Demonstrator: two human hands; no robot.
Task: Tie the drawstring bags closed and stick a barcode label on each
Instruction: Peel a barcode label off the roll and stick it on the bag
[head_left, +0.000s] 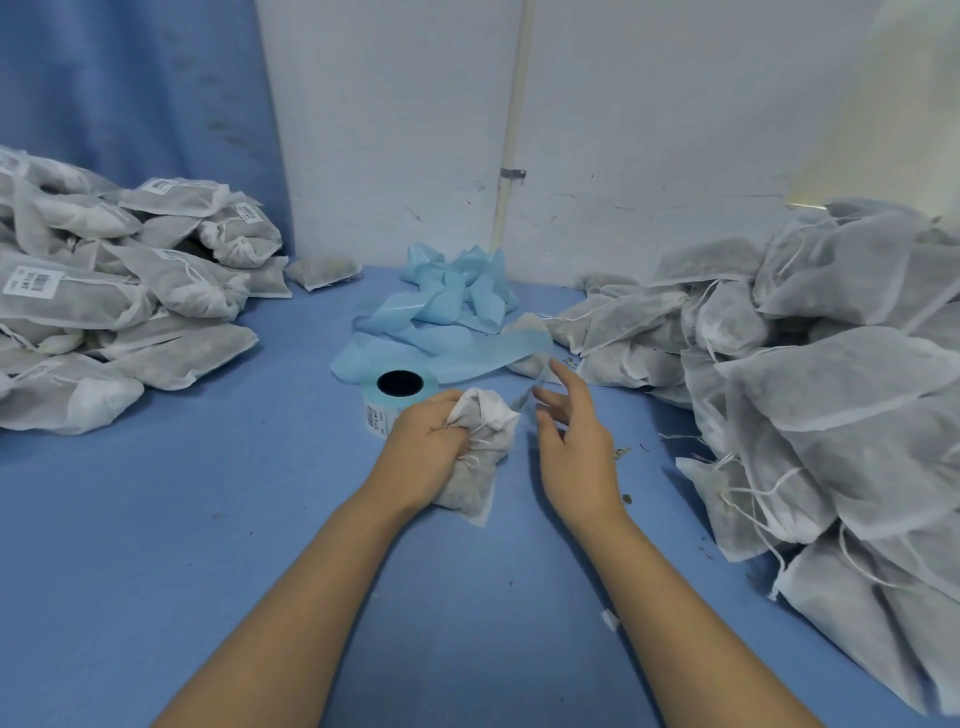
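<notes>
White non-woven bag (483, 452) sits bunched on the blue desk (208, 571) under the left hand (423, 447). The left fingers (444, 415) are curled tight round its neck. The right hand (576, 452) hovers just right of the bag, its fingers (569, 379) spread and loose, nothing held that I can make out. There's a faint blur btwn them and the bag neck; can't tell if it's cord. The drawstring (475, 460) loops out beside the left fingers and looks slack, so I'd say the knot isn't done yet.

Risks from here:
- If the left fingers ease off before the cord is cinched, the neck opens and the filling spills. Flecks (626, 500) already lie on the desk near the right wrist.
- A hard yank on the cord w/ thin fabric could tear it or snap the cord.
- The label roll (397, 402) stands just beyond the left fingers. The loose backing strip (447, 358) trails past the right fingertips, so a reach could snag the strip or knock the roll.
- A label pressed onto bunched cloth may wrinkle, leaving the barcode unreadable.
- Unlabelled bags (831, 389) are piled right of the right fingers, done ones (130, 296) far left. A bag dropped in the wrong pile would be missed.
</notes>
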